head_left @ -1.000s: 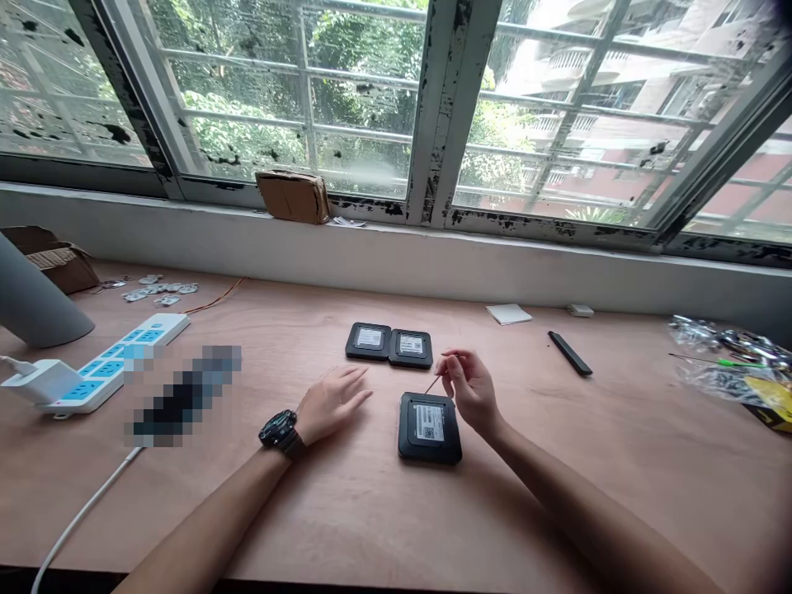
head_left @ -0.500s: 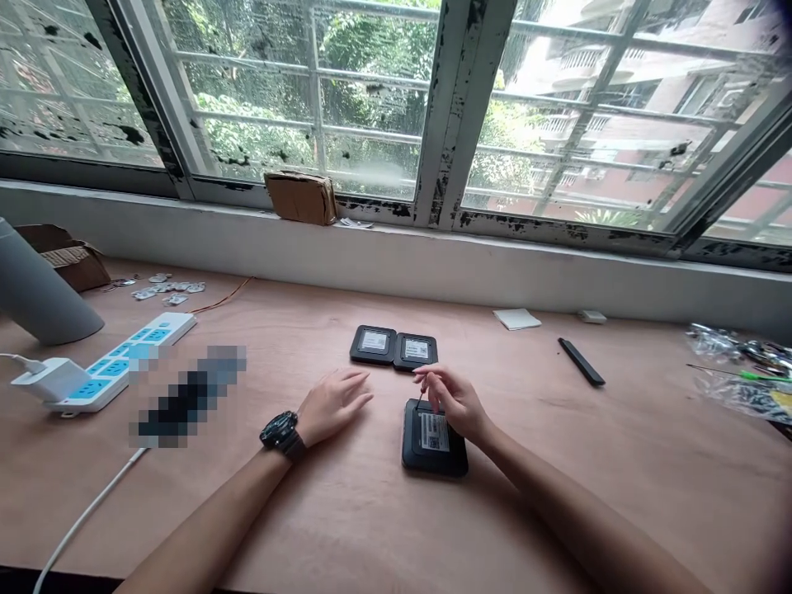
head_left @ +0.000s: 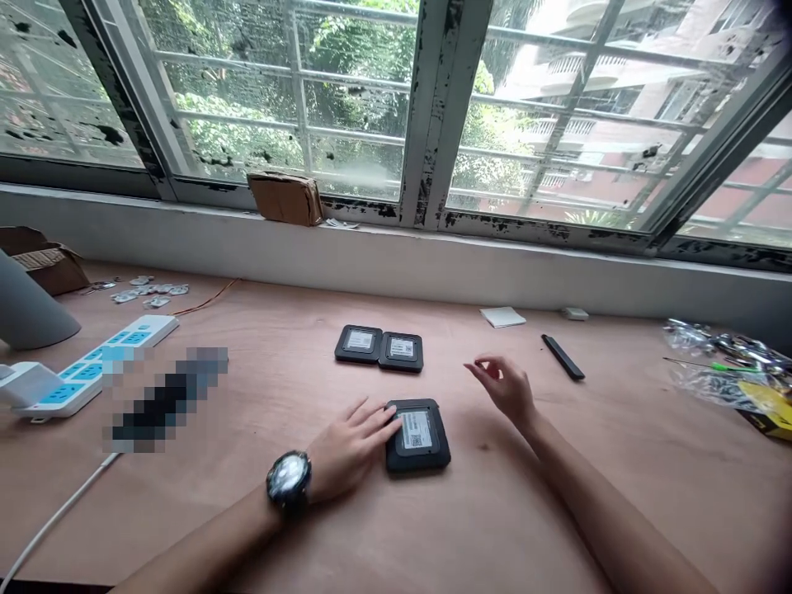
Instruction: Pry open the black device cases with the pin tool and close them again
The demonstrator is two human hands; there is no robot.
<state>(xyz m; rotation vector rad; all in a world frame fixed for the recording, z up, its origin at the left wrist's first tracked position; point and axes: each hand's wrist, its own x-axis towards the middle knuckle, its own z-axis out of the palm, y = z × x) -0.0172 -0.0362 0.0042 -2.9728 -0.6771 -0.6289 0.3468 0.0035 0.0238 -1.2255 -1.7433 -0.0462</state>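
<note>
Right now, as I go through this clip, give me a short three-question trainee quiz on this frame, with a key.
1. True or false: the left hand, which wears a wristwatch, touches the near black unit.
2. Multiple choice: the other black units lie: A) beyond the near unit, toward the window; B) inside a cardboard box; C) on the windowsill.
3. Short answer: which hand is off the near black unit?

Key: 1 true; 2 A; 3 the right hand.
</note>
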